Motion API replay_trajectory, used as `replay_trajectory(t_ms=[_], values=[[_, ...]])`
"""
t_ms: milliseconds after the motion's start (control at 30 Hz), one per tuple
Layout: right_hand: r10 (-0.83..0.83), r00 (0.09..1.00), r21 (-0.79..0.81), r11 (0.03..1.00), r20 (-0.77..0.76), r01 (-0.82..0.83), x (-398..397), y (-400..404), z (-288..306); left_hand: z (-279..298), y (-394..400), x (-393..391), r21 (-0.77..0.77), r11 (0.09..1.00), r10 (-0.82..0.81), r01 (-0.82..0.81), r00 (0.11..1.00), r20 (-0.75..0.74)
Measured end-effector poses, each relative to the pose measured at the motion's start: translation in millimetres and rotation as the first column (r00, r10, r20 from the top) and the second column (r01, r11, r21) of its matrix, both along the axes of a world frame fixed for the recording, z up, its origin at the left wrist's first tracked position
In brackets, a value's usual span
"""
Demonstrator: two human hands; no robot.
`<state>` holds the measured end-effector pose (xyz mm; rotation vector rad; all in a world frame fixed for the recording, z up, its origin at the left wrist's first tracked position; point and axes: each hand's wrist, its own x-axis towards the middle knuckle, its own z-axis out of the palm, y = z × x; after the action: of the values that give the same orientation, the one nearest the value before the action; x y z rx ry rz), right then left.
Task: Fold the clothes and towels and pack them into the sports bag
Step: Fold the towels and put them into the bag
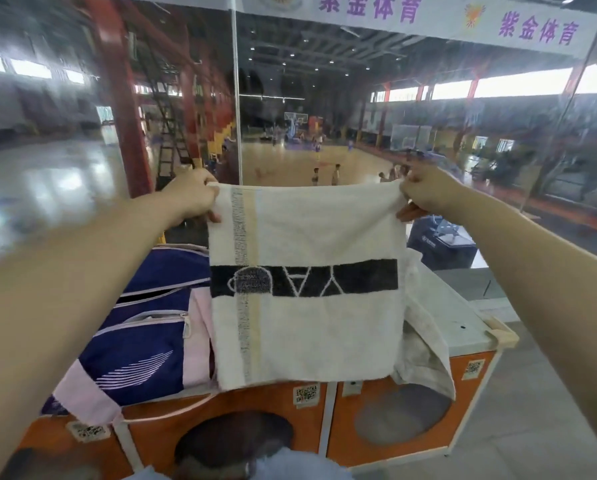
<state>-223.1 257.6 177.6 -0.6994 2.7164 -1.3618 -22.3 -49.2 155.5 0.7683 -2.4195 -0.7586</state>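
Two hands are up — the left hand [193, 195] and the right hand [425, 194]. One white towel [307, 282] with a black band. One navy-and-pink sports bag [141, 327]. One more pale cloth [428, 341] behind the towel, perhaps a second towel — too crumpled to tell. Two orange cabinets [404, 420] side by side, with three QR stickers [305, 393] between them.

Single head-worn wide-angle view, aimed forward and slightly down from the person's eye level; no second view is given, so nothing is shared. Both forearms are seen stretching out from the bottom corners, with the left hand [195, 195] and right hand [425, 194] near mid-frame. The counter [463, 306] is seen close below, and a glass wall with a sports hall stands straight ahead.
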Motion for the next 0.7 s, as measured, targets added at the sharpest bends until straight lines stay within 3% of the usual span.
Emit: replay_trajectory(t_ms=[133, 400, 500, 700], values=[[-0.049, 0.998, -0.055, 0.997, -0.047, 0.047, -22, -11, -28, -16, -8, -28, 0.158, 0.987, 0.054, -0.034, 0.991, -0.123], [-0.019, 0.999, -0.104, 0.995, -0.035, 0.015, -34, -13, -56, -46, -15, -35, 0.184, 0.983, 0.034, 0.005, 0.978, -0.204], [0.016, 0.999, -0.174, 0.985, 0.030, -0.011, -29, -2, -73, -63, -2, -16, 0.136, 0.989, -0.017, 0.050, 0.972, -0.236], [0.099, 0.990, -0.179, 0.981, 0.096, -0.080, -2, 37, -133, -113, 30, 42, -0.073, 0.972, -0.233, 0.225, 0.964, -0.124]])
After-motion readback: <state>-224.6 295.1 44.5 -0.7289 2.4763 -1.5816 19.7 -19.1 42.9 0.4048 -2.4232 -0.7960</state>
